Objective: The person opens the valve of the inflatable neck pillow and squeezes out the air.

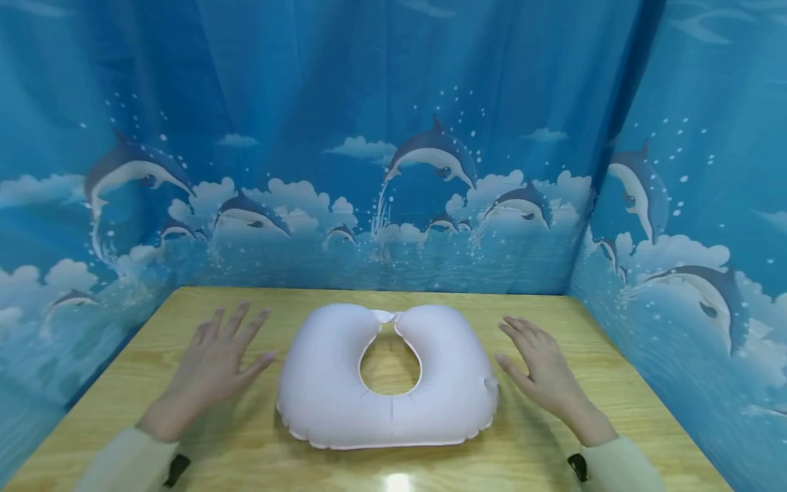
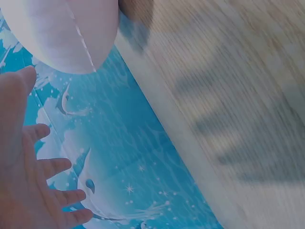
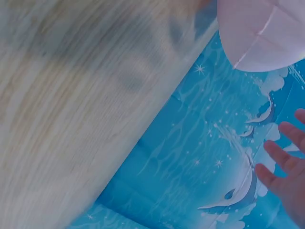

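A pale, puffed-up inflatable neck pillow [image 1: 332, 403] lies flat on the wooden table, its narrow gap facing the far side. A small valve [image 1: 490, 383] shows on its right side. To the left of the pillow my left hand [image 1: 212, 365] hovers with fingers spread, apart from it. My right hand [image 1: 547, 372] is held over the table on the other side, fingers straight, also not touching. Each wrist view shows one rounded end of the pillow, near the left hand [image 2: 33, 176] and the right hand [image 3: 286, 162].
The light wood table [image 1: 246, 458] reaches back to a blue curtain [image 1: 307, 102] printed with dolphins and clouds. Similar curtain hangs along the left and right sides. Both forearms wear pale sleeves [image 1: 621, 465] with a dark strap at the wrist.
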The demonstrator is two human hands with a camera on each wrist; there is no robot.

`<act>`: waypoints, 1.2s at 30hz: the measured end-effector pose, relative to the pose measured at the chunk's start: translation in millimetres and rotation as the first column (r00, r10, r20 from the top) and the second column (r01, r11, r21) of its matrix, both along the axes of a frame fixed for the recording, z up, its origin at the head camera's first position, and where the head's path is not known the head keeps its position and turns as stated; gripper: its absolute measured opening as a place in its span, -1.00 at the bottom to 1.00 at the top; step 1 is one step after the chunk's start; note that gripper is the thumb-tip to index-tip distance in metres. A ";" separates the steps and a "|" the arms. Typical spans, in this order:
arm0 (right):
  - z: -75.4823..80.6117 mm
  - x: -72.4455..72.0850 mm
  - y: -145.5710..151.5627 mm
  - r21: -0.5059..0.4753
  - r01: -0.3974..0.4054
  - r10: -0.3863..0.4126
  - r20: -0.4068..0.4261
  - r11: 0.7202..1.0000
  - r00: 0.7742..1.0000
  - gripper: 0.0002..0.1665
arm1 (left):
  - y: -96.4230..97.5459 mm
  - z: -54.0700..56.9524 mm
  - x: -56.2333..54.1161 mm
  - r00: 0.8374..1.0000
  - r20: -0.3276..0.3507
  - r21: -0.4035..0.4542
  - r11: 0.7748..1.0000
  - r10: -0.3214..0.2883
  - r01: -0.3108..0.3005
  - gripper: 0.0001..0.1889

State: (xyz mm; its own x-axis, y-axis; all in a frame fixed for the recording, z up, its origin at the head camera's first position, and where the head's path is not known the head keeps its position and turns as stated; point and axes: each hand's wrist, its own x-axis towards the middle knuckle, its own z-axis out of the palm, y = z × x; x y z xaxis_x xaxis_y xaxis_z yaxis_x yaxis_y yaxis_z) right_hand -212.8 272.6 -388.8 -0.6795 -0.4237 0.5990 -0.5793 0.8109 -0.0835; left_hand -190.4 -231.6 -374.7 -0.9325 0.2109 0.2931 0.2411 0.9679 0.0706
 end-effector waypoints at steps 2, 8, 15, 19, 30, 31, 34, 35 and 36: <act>0.3 0.0 -2.2 0.001 -0.042 0.042 -0.024 0.999 0.999 -0.40 | 3.3 0.9 -0.8 1.000 -0.011 -0.004 1.000 -0.020 0.020 -0.23; 1.8 1.5 -7.9 0.023 -0.124 0.125 -0.044 0.992 0.991 -0.44 | 14.0 4.3 -2.3 0.994 -0.066 -0.010 0.996 -0.089 0.089 -0.26; 4.3 4.1 -12.2 0.047 -0.203 0.205 -0.027 0.978 0.978 -0.47 | 26.6 3.9 -5.9 0.975 -0.148 -0.056 0.986 -0.163 0.156 -0.28; 4.8 6.6 -13.4 0.054 -0.232 0.233 -0.019 0.971 0.972 -0.47 | 33.7 4.0 -7.2 0.961 -0.175 -0.059 0.976 -0.216 0.208 -0.32; 2.3 7.0 -16.1 0.042 -0.365 0.368 -0.123 0.930 0.922 -0.54 | 47.7 -2.8 -8.9 0.906 -0.233 -0.028 0.934 -0.352 0.356 -0.41; 2.4 7.3 -16.0 0.044 -0.369 0.372 -0.123 0.928 0.920 -0.55 | 48.5 -3.6 -9.3 0.899 -0.237 -0.024 0.928 -0.367 0.372 -0.42; 2.3 8.4 -15.6 0.053 -0.373 0.377 -0.120 0.926 0.918 -0.59 | 50.1 -5.5 -9.8 0.878 -0.252 -0.029 0.910 -0.407 0.413 -0.45; 2.1 8.6 -15.5 0.055 -0.375 0.379 -0.120 0.925 0.917 -0.60 | 50.6 -6.1 -10.1 0.873 -0.252 -0.032 0.905 -0.418 0.424 -0.45; 2.0 8.6 -15.4 0.055 -0.377 0.381 -0.122 0.925 0.917 -0.61 | 51.2 -6.5 -10.3 0.869 -0.251 -0.034 0.901 -0.426 0.432 -0.45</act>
